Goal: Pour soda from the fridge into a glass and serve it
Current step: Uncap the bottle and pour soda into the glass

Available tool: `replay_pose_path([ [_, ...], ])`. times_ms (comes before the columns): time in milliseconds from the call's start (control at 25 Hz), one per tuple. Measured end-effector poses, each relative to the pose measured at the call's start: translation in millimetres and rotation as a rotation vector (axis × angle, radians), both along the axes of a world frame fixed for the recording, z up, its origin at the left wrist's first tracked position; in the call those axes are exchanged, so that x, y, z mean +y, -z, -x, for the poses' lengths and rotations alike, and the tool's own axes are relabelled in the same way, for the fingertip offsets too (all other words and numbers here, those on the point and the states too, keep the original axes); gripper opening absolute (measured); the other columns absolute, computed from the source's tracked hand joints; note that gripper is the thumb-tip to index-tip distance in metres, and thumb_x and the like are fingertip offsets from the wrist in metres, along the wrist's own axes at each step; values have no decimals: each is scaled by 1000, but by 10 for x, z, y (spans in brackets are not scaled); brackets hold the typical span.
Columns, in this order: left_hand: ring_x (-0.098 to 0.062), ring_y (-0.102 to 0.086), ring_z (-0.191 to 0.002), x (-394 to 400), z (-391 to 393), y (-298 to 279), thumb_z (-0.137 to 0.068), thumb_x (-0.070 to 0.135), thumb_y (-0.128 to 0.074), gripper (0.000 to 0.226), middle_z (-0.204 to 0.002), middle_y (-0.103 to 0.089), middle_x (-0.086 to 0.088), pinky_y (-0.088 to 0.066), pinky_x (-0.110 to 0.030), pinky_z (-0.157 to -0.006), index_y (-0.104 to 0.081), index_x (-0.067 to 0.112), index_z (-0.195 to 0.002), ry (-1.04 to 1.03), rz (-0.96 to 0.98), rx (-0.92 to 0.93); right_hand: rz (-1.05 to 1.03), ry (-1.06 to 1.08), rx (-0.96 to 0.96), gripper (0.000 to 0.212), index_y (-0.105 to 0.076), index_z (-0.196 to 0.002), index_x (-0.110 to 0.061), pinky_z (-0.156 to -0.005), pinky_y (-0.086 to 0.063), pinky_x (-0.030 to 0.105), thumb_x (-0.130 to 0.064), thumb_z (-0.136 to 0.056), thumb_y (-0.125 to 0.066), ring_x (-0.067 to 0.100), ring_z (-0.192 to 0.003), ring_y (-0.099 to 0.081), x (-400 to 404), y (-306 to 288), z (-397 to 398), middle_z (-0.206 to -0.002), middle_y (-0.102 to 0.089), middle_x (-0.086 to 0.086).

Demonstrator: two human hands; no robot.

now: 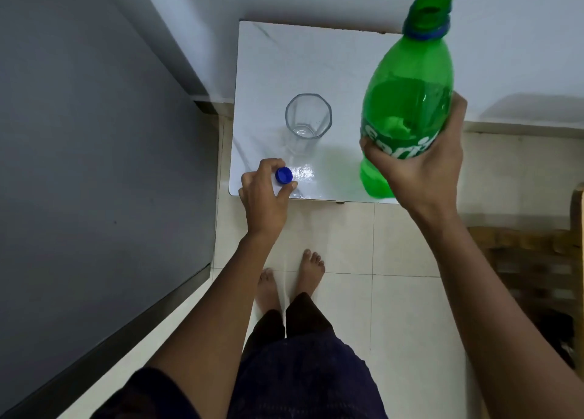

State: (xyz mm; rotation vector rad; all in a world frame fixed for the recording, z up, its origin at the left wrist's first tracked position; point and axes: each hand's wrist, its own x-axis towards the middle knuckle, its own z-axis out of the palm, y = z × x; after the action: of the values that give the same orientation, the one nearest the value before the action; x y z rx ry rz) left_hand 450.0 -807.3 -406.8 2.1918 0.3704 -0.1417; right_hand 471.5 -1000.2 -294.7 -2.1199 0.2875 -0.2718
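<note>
White surface against wall. Empty glass at 12 o'clock. Left hand pinching cap; right hand gripping opened bottle. Pouring, serving left.

green bottle, blue cap, white marbled table

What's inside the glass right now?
Nothing visible: the glass looks empty, its clear base showing through. The bottle in the right hand is uncapped but upright; the left hand pinches the cap.
</note>
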Motion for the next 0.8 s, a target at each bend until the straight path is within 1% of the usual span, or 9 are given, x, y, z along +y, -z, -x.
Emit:
replay_pose_path([
  [120,-22,-44,-109,39,18,53,-81,20,-74,39,-120,-60,8,-26,-28,-81,-58,20,-116,25,-79,3,92,-12,117,87,-36,-136,-16,-76,-45,3,-22,-65,-84,-3,-99,-55,-31,-126,174,-120,-52,-8],
  [160,-22,-44,-110,58,18,62,-80,22,-75,41,-123,-58,7,-26,-28,-81,-59,21,-117,38,-99,-6,129,-8,155,88,-36,-137,-19,-72,-43,1,-22,-64,-84,-2,-95,-54,-45,-159,217,-118,-52,-10],
  [200,-23,-43,-112,76,15,64,-79,23,-76,44,-126,-57,6,-27,-28,-81,-58,21,-119,53,-118,-11,166,-9,193,89,-36,-137,-22,-71,-43,4,-22,-63,-84,4,-95,-55,-65,-183,251,-118,-53,-9],
  [320,-24,-41,-118,114,20,59,-77,28,-79,57,-134,-51,3,-29,-28,-86,-54,22,-127,90,-171,-6,281,-41,300,92,-34,-136,-27,-80,-51,33,-25,-59,-84,25,-105,-56,-128,-224,321,-122,-57,1],
  [400,-25,-38,-125,141,31,50,-76,32,-78,64,-141,-46,2,-31,-33,-93,-49,22,-133,100,-225,1,392,-84,369,93,-34,-136,-28,-84,-51,45,-27,-57,-84,33,-106,-56,-142,-233,352,-122,-57,5],
  [480,-25,-30,-136,169,44,47,-79,37,-75,72,-150,-37,1,-28,-38,-104,-42,21,-141,115,-273,31,513,-128,426,94,-35,-137,-26,-85,-50,47,-29,-57,-84,37,-104,-55,-128,-240,370,-122,-57,8],
  [560,-24,-19,-144,196,59,51,-82,42,-71,77,-157,-27,0,-20,-40,-112,-34,20,-146,154,-298,71,611,-161,468,95,-35,-138,-25,-84,-48,47,-31,-57,-85,40,-102,-54,-103,-242,376,-119,-57,11],
  [640,-24,-14,-147,212,62,51,-85,45,-66,77,-159,-22,0,-16,-40,-115,-31,19,-148,195,-322,101,669,-172,505,95,-34,-138,-25,-84,-47,48,-31,-57,-85,42,-99,-52,-81,-249,359,-117,-57,13],
  [800,-24,-10,-148,206,60,55,-87,47,-63,76,-160,-19,1,-13,-39,-117,-28,20,-149,209,-348,117,747,-183,563,94,-33,-137,-25,-87,-47,49,-31,-59,-85,42,-99,-51,-43,-267,295,-115,-56,15],
])
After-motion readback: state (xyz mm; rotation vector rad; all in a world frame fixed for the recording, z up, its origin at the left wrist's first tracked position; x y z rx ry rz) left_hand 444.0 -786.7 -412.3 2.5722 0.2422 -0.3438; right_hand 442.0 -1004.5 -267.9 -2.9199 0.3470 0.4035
